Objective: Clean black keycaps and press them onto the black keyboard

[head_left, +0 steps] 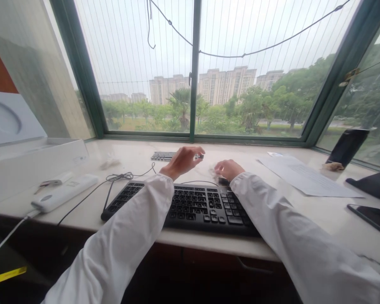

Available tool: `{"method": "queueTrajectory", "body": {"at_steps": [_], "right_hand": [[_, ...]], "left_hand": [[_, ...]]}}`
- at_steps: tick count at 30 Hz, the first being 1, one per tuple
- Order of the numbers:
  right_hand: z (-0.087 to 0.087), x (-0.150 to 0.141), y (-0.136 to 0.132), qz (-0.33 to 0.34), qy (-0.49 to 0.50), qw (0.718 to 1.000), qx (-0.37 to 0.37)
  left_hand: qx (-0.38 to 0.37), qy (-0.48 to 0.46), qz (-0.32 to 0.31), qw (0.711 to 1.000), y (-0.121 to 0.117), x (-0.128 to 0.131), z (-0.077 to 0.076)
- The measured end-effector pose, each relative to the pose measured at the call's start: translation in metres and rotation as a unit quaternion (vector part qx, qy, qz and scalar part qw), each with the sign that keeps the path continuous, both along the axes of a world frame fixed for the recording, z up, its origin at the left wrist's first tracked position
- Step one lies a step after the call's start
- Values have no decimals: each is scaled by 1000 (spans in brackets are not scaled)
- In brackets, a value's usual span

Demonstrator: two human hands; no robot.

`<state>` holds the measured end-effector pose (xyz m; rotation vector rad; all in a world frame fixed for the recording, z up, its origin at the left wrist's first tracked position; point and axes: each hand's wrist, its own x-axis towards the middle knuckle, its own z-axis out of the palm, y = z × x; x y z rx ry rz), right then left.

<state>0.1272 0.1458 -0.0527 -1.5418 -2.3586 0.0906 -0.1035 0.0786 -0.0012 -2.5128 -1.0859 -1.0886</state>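
A black keyboard lies along the front of the white ledge, with many keycap spots showing bare sockets and keys still fitted at its right end. Beyond it, loose black keycaps sit in rows, partly hidden behind my left hand. That hand's thumb and index finger close around a small dark keycap. My right hand is low over the ledge behind the keyboard, fingers curled on a pale, blurred thing that I cannot make out. A small dark object is beneath its wrist.
At left lie a white power strip, keys, a bundled black cable and a white box. Paper sheets, a phone, a dark upright object and dark cloth are at right. Windows stand behind.
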Motion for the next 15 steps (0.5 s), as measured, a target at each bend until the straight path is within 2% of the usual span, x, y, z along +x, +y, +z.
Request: {"method": "queueTrajectory", "body": {"at_steps": [4,6,8,10,12,15], "right_hand": [[0,-5,0,-9,-6,1000,3],[6,-6,-2,1,56,998,13],[14,-9,-6,9,157,988,-4],[22,-12,-11,21,274,960,-47],[27,-17,-18,60,387,914,-107],[31,-27,-29,131,482,848,-178]], "left_hand": [[-13,-25,-13,1000,1,0,-2],[-32,-34,-11,999,0,1,-3],[-55,-43,-9,998,-1,2,-4],[-73,-53,-6,996,-2,3,-5],[-87,-67,0,994,-2,3,-7],[-92,-89,8,992,-3,5,-9]]}}
